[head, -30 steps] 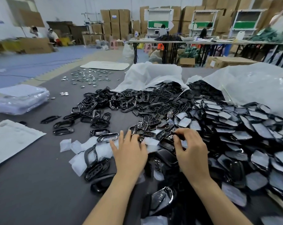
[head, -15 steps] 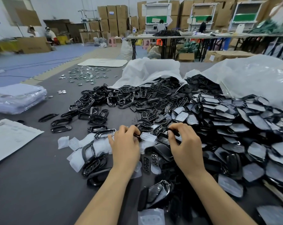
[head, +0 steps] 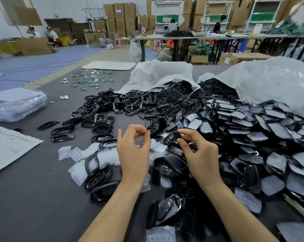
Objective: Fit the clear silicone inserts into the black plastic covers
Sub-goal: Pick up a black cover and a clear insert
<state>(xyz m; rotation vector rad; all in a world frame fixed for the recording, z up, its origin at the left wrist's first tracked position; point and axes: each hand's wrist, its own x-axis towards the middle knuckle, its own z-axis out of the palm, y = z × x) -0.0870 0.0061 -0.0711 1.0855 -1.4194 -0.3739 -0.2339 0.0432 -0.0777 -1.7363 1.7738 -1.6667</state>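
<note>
A left hand (head: 133,154) and right hand (head: 201,158), two white bags (head: 158,74), countless black covers (head: 147,100), many clear inserts (head: 64,152).

even, soft indoor light fills the hall, seemingly from overhead, though no lamp shows. shadows are faint, pooling only under the heaped glossy black plastic covers (head: 102,119) on the dark grey felt worktop (head: 25,198). small white glints dot the covers, and the crinkled clear plastic bag (head: 270,81) at the right carries a pale sheen. the middle is fairly sharp, but the black pieces (head: 158,125) at the fingers (head: 138,129) are smeared by motion. the far stacked brown cardboard boxes (head: 119,16) look soft, and straight lines bow toward the edges.
</note>
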